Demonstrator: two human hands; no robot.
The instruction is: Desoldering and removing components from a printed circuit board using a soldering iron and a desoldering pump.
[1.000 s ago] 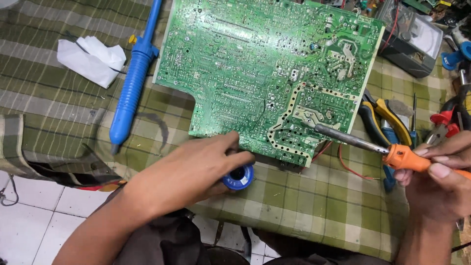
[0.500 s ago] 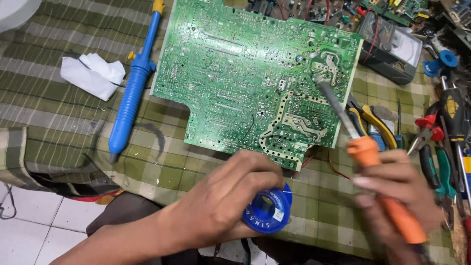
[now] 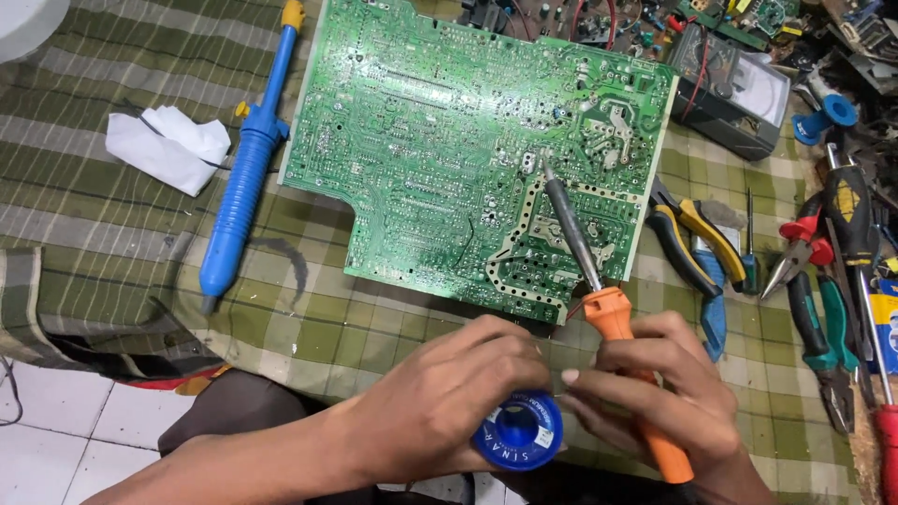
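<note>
Nearest, below the large green circuit board (image 3: pixel 468 159), the left hand (image 3: pixel 440 411) curls its fingers around a round blue solder spool (image 3: pixel 517 432). Beside it, the right hand (image 3: pixel 655 393) wraps an orange-handled soldering iron (image 3: pixel 599 299), tip resting on the board. A green plaid cloth (image 3: pixel 122 234) covers the desk; white floor tiles (image 3: pixel 56 421) show past its near edge.

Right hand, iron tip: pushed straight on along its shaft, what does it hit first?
The right hand aims the soldering iron up and left. Its tip already sits over the green circuit board, so it would likely meet the board first; tip height is unclear.
</note>
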